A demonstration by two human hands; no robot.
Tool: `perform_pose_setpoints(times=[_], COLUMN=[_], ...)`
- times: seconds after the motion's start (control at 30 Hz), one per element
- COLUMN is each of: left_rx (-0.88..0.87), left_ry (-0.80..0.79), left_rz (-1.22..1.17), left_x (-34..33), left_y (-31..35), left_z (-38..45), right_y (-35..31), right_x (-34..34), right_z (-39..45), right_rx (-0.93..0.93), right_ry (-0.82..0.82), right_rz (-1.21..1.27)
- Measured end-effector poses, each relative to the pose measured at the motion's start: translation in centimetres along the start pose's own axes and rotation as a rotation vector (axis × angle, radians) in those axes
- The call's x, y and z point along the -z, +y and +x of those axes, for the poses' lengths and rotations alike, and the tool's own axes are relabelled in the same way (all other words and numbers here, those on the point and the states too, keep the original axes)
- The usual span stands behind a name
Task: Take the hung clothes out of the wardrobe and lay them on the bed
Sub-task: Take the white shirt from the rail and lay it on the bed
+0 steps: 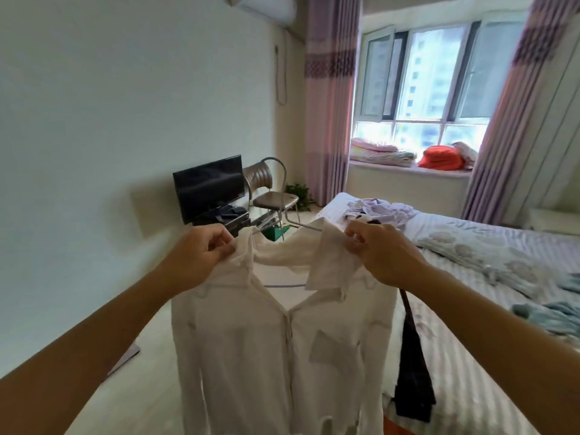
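A sheer white shirt (276, 346) hangs in front of me on a white hanger (301, 227). My left hand (201, 252) pinches its left collar and shoulder. My right hand (383, 252) pinches the raised right collar flap, and a dark strap-like garment (411, 365) hangs down from under that hand. The bed (489, 309), striped with a flower print, lies to the right. A pale lilac garment (383, 208) is heaped near its far end. The wardrobe is out of view.
Light blue clothes (552, 312) lie on the bed's right side. A small TV (208, 186) and a metal chair (273, 196) stand by the left wall. Folded bedding (379, 152) and an orange item (439, 157) sit on the window sill between purple curtains.
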State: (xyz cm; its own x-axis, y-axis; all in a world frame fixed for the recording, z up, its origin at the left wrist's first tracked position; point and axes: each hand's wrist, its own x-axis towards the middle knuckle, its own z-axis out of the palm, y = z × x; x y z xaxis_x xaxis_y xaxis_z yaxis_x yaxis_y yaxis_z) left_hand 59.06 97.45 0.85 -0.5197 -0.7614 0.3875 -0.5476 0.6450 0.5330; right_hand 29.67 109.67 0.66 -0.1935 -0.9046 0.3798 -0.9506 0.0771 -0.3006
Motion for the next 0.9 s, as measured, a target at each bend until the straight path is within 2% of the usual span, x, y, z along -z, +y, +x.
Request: perform_pose_setpoints(times=[0.33,0.9], left_rx=[-0.055,0.065], left_ry=[-0.17,-0.39], left_rz=[-0.086,-0.039], left_x=[-12.3,-34.0], left_y=[-2.7,-6.5], left_z=[13.5,31.6], right_y=[10.8,30.7], right_x=[-4.1,-13.8], right_z=[4.9,16.0], right_rx=[-0.214,-0.404], right_ry=[-0.061,-0.327], right_rz=[-0.094,-0.124])
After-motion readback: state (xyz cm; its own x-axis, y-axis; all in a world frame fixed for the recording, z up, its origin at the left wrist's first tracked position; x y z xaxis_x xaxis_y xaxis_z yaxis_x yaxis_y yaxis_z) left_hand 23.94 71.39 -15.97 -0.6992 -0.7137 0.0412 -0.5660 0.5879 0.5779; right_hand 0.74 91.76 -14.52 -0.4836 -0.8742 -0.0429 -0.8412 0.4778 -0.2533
